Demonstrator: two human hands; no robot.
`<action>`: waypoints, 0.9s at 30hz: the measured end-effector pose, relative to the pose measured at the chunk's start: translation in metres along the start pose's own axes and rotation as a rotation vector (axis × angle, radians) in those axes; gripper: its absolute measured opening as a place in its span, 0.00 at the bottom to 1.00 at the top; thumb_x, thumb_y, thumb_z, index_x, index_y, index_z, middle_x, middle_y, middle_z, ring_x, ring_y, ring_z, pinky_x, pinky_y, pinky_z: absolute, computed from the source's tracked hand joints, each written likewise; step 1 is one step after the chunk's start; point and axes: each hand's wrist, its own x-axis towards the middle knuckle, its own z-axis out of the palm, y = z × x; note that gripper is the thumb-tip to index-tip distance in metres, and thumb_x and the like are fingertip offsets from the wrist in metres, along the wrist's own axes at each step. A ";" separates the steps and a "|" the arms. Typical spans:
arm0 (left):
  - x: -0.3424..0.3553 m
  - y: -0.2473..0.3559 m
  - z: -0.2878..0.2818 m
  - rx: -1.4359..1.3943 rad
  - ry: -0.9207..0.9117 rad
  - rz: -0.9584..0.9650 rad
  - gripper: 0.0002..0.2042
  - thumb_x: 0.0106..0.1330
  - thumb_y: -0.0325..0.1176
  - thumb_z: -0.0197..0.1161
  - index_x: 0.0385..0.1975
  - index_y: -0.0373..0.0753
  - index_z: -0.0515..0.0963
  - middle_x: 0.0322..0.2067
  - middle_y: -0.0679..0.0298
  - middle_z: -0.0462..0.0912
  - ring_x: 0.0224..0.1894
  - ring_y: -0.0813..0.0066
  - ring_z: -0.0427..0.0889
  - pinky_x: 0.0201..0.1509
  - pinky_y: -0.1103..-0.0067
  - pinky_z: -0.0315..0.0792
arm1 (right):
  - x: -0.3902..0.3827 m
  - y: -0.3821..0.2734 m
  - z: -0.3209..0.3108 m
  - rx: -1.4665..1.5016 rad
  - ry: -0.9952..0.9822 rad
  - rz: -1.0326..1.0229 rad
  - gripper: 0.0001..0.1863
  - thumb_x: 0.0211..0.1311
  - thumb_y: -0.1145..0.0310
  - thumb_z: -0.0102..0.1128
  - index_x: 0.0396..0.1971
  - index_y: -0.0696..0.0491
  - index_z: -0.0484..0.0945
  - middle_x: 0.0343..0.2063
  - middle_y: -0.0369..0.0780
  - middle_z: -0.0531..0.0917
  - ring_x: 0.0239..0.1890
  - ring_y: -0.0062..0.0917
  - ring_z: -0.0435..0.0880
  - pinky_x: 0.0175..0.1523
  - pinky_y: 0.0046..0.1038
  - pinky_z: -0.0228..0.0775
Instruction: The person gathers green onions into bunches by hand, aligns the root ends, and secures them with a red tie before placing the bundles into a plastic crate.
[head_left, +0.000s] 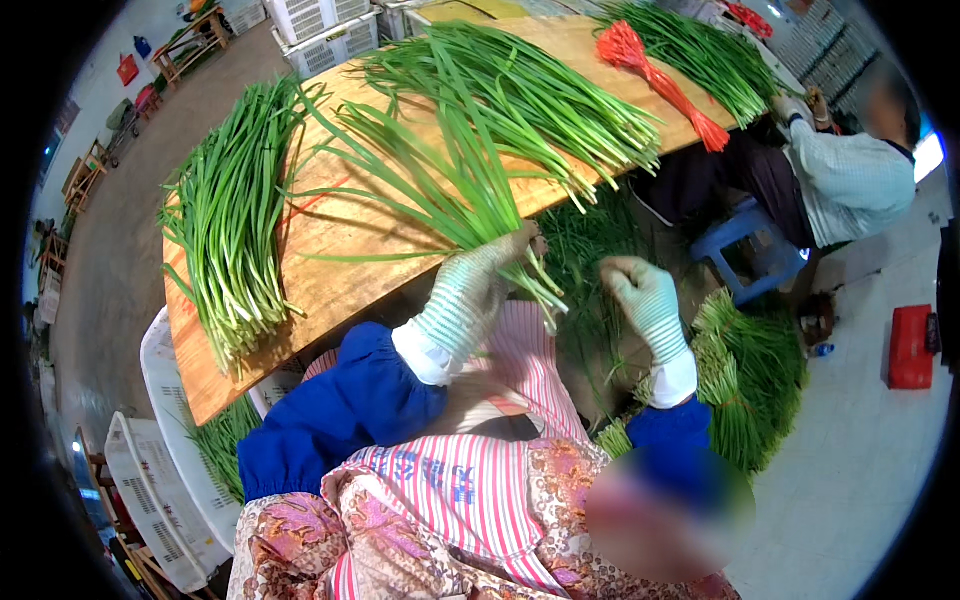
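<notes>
My left hand (478, 283), in a pale knit glove with a blue sleeve cover, is closed around a bunch of long green leaves (455, 165) that fans out over the wooden table (330, 265). My right hand (643, 297), gloved the same way, hovers just right of the bunch's cut ends with fingers curled, gripping nothing I can make out. More loose greens (540, 95) lie on the table behind the bunch.
A separate pile of greens (228, 215) lies at the table's left end. Red ties (660, 80) and another pile (710, 50) lie far right, by a seated person (840, 170) on a blue stool (750, 250). Tied bundles (745, 375) lie on the floor. White crates (165, 455) stand left; a red box (908, 345) sits right.
</notes>
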 end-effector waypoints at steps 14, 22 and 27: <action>0.007 -0.001 0.000 -0.065 -0.006 0.095 0.18 0.62 0.32 0.59 0.47 0.27 0.71 0.40 0.55 0.78 0.44 0.62 0.77 0.51 0.70 0.73 | 0.000 0.032 0.021 0.045 0.194 -0.134 0.17 0.54 0.64 0.57 0.43 0.54 0.78 0.38 0.46 0.81 0.38 0.38 0.81 0.43 0.31 0.74; 0.003 0.003 0.013 -0.104 0.069 0.079 0.15 0.63 0.32 0.59 0.47 0.32 0.72 0.40 0.57 0.80 0.44 0.64 0.78 0.54 0.68 0.71 | 0.001 -0.073 0.037 -0.141 0.061 -0.447 0.11 0.58 0.60 0.55 0.26 0.53 0.77 0.23 0.44 0.79 0.27 0.40 0.79 0.32 0.37 0.71; 0.007 0.016 0.001 -0.181 -0.112 0.029 0.15 0.63 0.35 0.59 0.46 0.33 0.72 0.31 0.64 0.79 0.28 0.70 0.78 0.54 0.65 0.70 | -0.003 -0.073 0.046 -0.332 0.024 -0.527 0.12 0.56 0.60 0.55 0.22 0.52 0.75 0.19 0.43 0.76 0.24 0.40 0.77 0.28 0.37 0.69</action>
